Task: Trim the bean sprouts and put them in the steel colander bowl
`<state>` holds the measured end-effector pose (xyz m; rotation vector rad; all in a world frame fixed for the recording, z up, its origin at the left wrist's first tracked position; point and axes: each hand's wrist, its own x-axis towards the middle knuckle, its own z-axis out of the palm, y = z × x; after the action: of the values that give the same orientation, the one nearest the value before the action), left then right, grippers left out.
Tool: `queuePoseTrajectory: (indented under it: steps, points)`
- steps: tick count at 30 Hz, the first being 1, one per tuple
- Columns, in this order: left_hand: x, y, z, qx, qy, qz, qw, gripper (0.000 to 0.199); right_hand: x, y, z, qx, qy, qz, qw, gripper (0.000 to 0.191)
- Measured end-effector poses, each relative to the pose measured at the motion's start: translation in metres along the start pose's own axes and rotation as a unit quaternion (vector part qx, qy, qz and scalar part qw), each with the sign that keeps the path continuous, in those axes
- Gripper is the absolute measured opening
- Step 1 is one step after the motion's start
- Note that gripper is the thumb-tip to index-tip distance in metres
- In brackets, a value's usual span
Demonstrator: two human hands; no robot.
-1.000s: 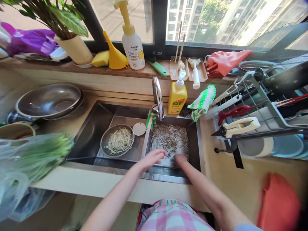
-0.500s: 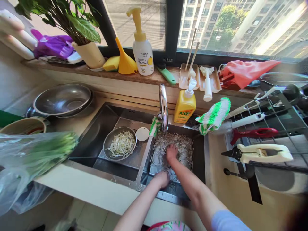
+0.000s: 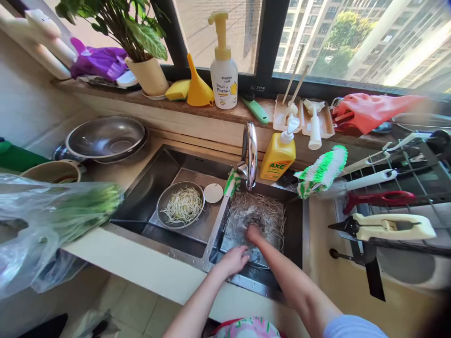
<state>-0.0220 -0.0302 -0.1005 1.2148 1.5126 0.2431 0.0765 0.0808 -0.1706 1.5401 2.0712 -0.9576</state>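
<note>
Water and many thin sprouts (image 3: 271, 211) fill the right sink basin (image 3: 294, 234). My right hand (image 3: 254, 234) is dipped among them; its fingers are hidden by the water. At the basin's near left edge, my left hand (image 3: 237, 260) is above the water with its fingers apart and nothing in it. In the left basin (image 3: 141, 211), a round metal bowl (image 3: 159, 206) holds a heap of white sprouts (image 3: 183, 205), beside a white round disc (image 3: 213, 193). The faucet (image 3: 251, 152) stands behind the right basin.
A yellow AXE bottle (image 3: 278, 157) and a green-white cloth (image 3: 324, 171) stand behind the sink. A wire rack (image 3: 405, 188) with scissors and shears (image 3: 394, 226) is at right. Bagged green vegetables (image 3: 88, 206) and metal basins (image 3: 105, 138) lie at left.
My left hand has lifted out of the water and its fingers have spread. My right hand has dipped deeper, and the water around it is more stirred. The view has shifted slightly.
</note>
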Motion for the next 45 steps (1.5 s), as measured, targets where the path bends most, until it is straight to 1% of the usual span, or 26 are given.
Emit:
queuePoseTrajectory:
  steps: [3,6,9,11,14,16,18,20,21,22,25,27,28,30,32,34,36,38,39,41,43,45]
  points:
    - [-0.003,-0.004,-0.003,-0.033,0.027,0.001,0.999,0.041,-0.017,0.02,-0.012,0.092,0.013,0.018,0.996,0.028]
    - [-0.005,-0.001,-0.006,-0.089,0.074,0.004,0.993,0.039,-0.038,0.04,-0.029,0.192,0.02,-0.002,0.981,0.029]
    - [-0.007,0.007,-0.009,-0.147,0.121,0.002,0.982,0.041,-0.062,0.049,-0.038,0.274,0.017,-0.011,0.961,0.027]
    - [-0.007,0.015,-0.01,-0.168,0.131,0.011,0.977,0.041,-0.078,0.05,-0.041,0.323,0.006,-0.021,0.946,0.028]
    - [-0.008,0.03,-0.008,-0.205,0.129,0.036,0.97,0.035,-0.104,0.047,-0.047,0.391,-0.019,-0.062,0.918,0.035]
    - [-0.008,0.043,-0.005,-0.242,0.118,0.058,0.961,0.032,-0.12,0.043,-0.052,0.438,-0.041,-0.096,0.893,0.04]
    - [-0.009,0.056,0.0,-0.334,0.084,0.063,0.937,0.035,-0.135,0.038,-0.056,0.5,-0.088,-0.131,0.852,0.043]
    - [-0.01,0.067,0.005,-0.433,0.047,0.052,0.899,0.038,-0.147,0.034,-0.058,0.557,-0.137,-0.149,0.805,0.045]
    - [-0.01,0.072,0.006,-0.469,0.035,0.045,0.881,0.038,-0.151,0.033,-0.059,0.581,-0.147,-0.147,0.787,0.045]
    - [-0.01,0.075,0.007,-0.491,0.029,0.04,0.87,0.037,-0.155,0.032,-0.059,0.598,-0.146,-0.137,0.776,0.044]
    - [-0.007,0.081,0.006,-0.518,0.027,0.035,0.854,0.029,-0.159,0.033,-0.059,0.649,-0.117,-0.092,0.746,0.042]
    - [-0.005,0.084,0.003,-0.534,0.022,0.026,0.845,0.024,-0.16,0.036,-0.06,0.669,-0.094,-0.074,0.734,0.04]
    - [-0.003,0.085,0.001,-0.539,0.018,0.021,0.842,0.022,-0.16,0.036,-0.061,0.672,-0.078,-0.072,0.733,0.039]
    - [0.0,0.087,-0.002,-0.548,0.009,0.011,0.836,0.019,-0.158,0.037,-0.062,0.66,-0.029,-0.077,0.746,0.039]
    - [0.002,0.089,-0.004,-0.553,0.002,0.003,0.833,0.018,-0.155,0.035,-0.062,0.624,0.025,-0.083,0.777,0.037]
    - [0.004,0.092,-0.005,-0.555,-0.001,-0.001,0.832,0.018,-0.151,0.032,-0.061,0.568,0.071,-0.081,0.816,0.03]
    - [0.006,0.093,-0.005,-0.555,-0.005,-0.002,0.832,0.021,-0.146,0.03,-0.059,0.505,0.099,-0.082,0.854,0.023]
    - [0.008,0.094,-0.005,-0.557,-0.007,0.0,0.831,0.025,-0.142,0.03,-0.058,0.453,0.112,-0.089,0.88,0.02]
    - [0.009,0.094,-0.006,-0.56,-0.008,0.002,0.829,0.027,-0.14,0.031,-0.058,0.437,0.115,-0.093,0.887,0.021]
    - [0.011,0.091,-0.008,-0.57,-0.007,0.004,0.822,0.03,-0.137,0.032,-0.059,0.426,0.119,-0.098,0.892,0.025]
    - [0.013,0.087,-0.009,-0.581,-0.01,0.005,0.814,0.033,-0.134,0.032,-0.06,0.44,0.13,-0.097,0.883,0.027]
    - [0.014,0.084,-0.008,-0.587,-0.024,0.006,0.809,0.04,-0.132,0.03,-0.06,0.461,0.154,-0.091,0.869,0.029]
